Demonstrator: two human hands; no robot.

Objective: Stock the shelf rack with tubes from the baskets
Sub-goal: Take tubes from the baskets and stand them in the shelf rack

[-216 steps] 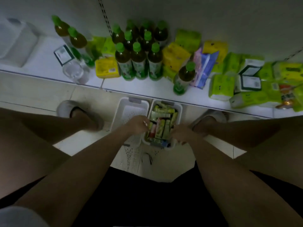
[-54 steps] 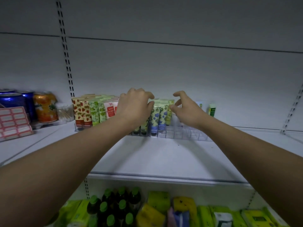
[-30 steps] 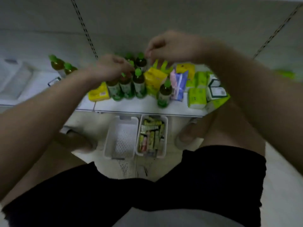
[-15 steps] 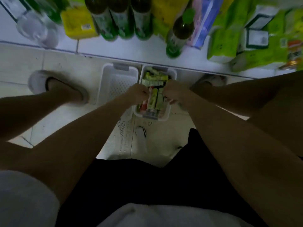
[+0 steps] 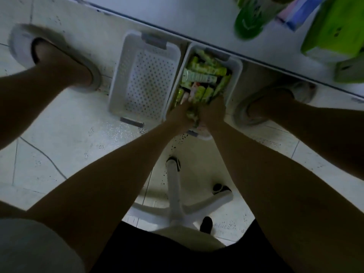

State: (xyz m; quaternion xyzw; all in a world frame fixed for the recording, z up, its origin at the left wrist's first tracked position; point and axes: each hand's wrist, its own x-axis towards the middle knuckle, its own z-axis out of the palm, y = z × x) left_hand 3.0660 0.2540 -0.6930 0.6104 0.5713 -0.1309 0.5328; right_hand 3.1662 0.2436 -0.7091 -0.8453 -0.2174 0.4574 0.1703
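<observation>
Two white perforated baskets stand side by side on the floor below the lowest shelf. The left basket [image 5: 120,95] holds nothing. The right basket [image 5: 236,70] is full of tubes [image 5: 199,76], mostly green and white, some pink. My left hand [image 5: 178,116] and my right hand [image 5: 213,112] are both down in the near end of the right basket, close together, with a bunch of green tubes [image 5: 191,114] gripped between them. Their fingertips are buried among the tubes.
The white bottom shelf [image 5: 197,16] runs across the top, with a green bottle [image 5: 249,22] and green packs [image 5: 334,32] on it. My slippered feet [image 5: 23,42] [image 5: 303,93] flank the baskets. A white swivel-chair base [image 5: 175,194] stands under me.
From the upper shelf rack my hands came down to the right basket. Over the last half second they sank deeper into the tubes and drew together, and my head moved closer.
</observation>
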